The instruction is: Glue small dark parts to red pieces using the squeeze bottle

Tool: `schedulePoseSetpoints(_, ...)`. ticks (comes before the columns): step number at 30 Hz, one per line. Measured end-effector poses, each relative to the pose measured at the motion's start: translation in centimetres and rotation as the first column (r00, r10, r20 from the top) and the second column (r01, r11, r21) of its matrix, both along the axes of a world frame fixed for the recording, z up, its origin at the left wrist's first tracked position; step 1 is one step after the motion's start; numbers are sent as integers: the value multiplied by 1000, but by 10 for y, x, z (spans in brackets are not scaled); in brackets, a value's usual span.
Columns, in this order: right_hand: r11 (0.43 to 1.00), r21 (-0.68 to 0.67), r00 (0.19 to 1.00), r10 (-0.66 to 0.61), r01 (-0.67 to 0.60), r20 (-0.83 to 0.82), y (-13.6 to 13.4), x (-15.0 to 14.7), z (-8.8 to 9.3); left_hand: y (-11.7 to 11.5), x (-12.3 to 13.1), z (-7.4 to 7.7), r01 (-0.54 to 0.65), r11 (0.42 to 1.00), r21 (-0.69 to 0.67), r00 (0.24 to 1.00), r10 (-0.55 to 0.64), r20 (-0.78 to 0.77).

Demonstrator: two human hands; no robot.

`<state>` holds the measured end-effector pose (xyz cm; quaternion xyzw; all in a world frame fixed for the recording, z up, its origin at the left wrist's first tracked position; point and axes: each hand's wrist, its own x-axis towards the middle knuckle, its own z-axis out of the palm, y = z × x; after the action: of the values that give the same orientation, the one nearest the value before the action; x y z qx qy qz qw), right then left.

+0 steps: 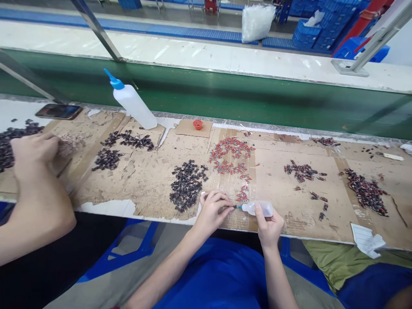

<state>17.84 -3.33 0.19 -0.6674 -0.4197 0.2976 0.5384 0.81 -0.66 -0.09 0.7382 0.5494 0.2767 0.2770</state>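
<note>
Small dark part (235, 207), mostly hidden, sits pinched in the left hand (215, 207) near the worktop's (273, 193) front edge — contact with the blue nozzle (239, 207) is hard to make out — then the squeeze bottle (265, 208), partly covered by the right hand (271, 227) curled firmly round it

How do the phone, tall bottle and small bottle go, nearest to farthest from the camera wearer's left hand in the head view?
From the left hand:
1. Small bottle: to the right, in the right hand.
2. Tall bottle: back and left.
3. Phone: farther left, beyond the tall bottle.
</note>
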Motion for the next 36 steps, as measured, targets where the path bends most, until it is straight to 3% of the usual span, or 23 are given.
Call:
schedulePoseSetpoints(3,999,5,998,-52,53,-43,0,1,-2,0,0,0,1,1000,-7,1000,-1,1)
schedulePoseSetpoints(8,965,114,945,-202,238,-257,3,12,-6,0,-1,0,-5,999,-36,1000,6,15)
schedulePoseSetpoints(11,955,156,936,-199,251,-290,10,22,-2,3,0,4,-3,998,-58,1000,4,22)
schedulePoseSetpoints(16,975,162,974,-122,155,-193,26,31,5,16,7,12,-20,1000,9,999,20,-33)
schedulePoseSetpoints(23,983,37,975,-183,180,128,32,32,-1,27,22,7,73,994,84,983,-58,-172)
schedulePoseSetpoints(30,926,311,862,-328,213,386,-1,10,9,27,24,4,94,993,70,970,-76,-229)
schedulePoseSetpoints(33,953,295,874,-203,72,442,-10,-4,10,27,25,4,91,992,83,964,-67,-257)
schedulePoseSetpoints(36,976,215,922,-57,-29,383,-9,-14,10,27,25,6,78,995,65,967,-60,-248)
